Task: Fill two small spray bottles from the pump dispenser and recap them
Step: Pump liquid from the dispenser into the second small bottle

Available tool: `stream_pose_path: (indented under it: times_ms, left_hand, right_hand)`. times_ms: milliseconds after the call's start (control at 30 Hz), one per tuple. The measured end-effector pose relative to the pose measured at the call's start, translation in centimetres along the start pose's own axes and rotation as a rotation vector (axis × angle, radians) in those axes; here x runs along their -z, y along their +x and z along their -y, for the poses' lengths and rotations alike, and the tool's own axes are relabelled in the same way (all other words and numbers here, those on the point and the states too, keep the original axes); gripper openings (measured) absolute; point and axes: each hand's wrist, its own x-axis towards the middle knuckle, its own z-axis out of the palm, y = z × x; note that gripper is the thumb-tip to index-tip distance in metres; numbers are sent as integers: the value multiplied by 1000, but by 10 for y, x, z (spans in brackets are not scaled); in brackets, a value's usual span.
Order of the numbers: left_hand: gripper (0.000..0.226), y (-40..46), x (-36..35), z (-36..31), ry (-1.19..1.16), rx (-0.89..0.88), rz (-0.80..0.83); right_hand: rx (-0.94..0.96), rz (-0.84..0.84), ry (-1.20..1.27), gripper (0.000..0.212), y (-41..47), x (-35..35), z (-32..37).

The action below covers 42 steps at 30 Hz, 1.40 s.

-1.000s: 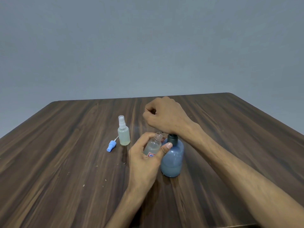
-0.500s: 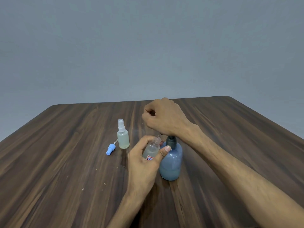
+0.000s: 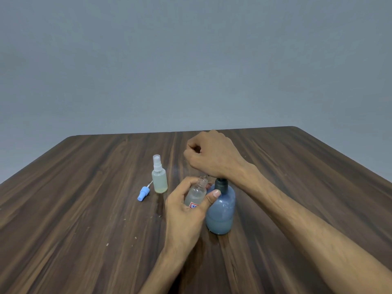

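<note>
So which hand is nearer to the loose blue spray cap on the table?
Left. The left hand, holding the open small bottle, is just right of the blue spray cap. The right hand sits farther back on the pump dispenser.

One head-worn view looks forward and down, close over the table [image 3: 84, 209]. The wall [image 3: 191, 60] fills the upper half. Possibly tilted slightly.

Uncapped clear bottle [image 3: 196, 195] tilts against blue dispenser [image 3: 221, 211]; capped bottle [image 3: 159, 178] upright, seemingly part-filled; blue cap [image 3: 143, 193] beside.
</note>
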Motion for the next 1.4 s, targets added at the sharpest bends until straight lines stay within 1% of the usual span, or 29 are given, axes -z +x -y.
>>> stream_pose_path:
  times_ms: [100,267,367,467,567,667,833,1000,1200,1400]
  left_hand:
    - [17,0,1,0,-5,-5,5]
    - [18,0,0,1,9,-16,-5]
    - [17,0,0,3,5,-11,-5]
    - [18,0,1,3,8,-9,-6]
    - [19,1,1,4,11,-19,-8]
    - [17,1,1,5,5,-13,-5]
    - [17,1,1,6,-1,1,-2]
    - [16,2,1,7,-3,-10,1]
    - [17,1,1,7,-8,-3,-1]
    - [17,2,1,8,9,-19,-4]
  right_hand:
    - [5,-25,8,37,2,2,-1]
    - [-19,28,14,34,3,-4,-2]
    - [-4,-3,-1,37,3,-2,-1]
    - [3,-23,9,34,4,1,-2]
    - [-17,0,26,31,4,-3,-3]
    - [-17,16,3,33,2,-5,-2]
    - [10,-31,7,34,3,-1,-1]
    - [-23,17,17,30,2,-6,-3]
    - [-5,-34,17,29,3,-1,-3]
    - [-24,17,10,30,1,-5,-3]
